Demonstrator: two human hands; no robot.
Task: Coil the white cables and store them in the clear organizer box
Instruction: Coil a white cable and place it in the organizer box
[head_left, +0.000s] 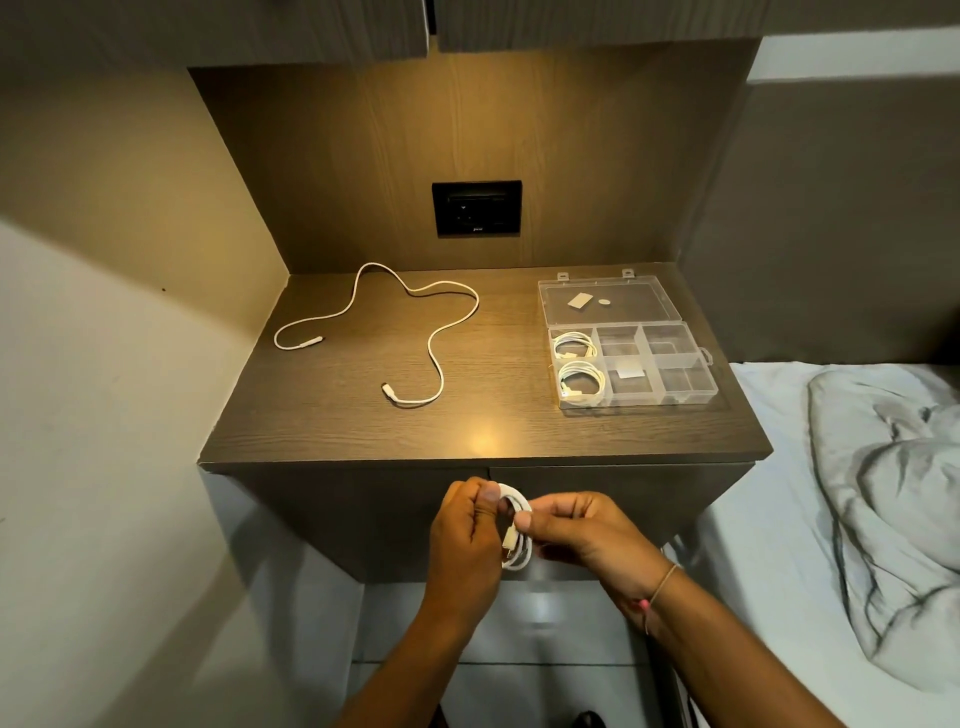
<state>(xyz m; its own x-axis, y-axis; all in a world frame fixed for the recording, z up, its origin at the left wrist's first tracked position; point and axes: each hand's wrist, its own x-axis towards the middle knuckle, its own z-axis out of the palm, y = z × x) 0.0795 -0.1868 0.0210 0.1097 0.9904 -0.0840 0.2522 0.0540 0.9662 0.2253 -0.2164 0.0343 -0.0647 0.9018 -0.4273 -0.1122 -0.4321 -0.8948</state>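
Note:
Both hands meet in front of the table's near edge, below the tabletop. My left hand (467, 530) and my right hand (582, 530) together pinch a small coiled white cable (517, 558); its plug end lies across the loops. A second white cable (415, 322) sprawls uncoiled on the left half of the wooden table. The clear organizer box (670, 358) stands open at the right, lid flat behind it. Two coiled white cables (576, 364) fill its two left compartments, one behind the other.
The dark wooden bedside table (483, 431) sits in a niche, with a black socket panel (477, 208) on the back wall. A bed with a crumpled grey blanket (893, 519) lies to the right. A wall closes the left side.

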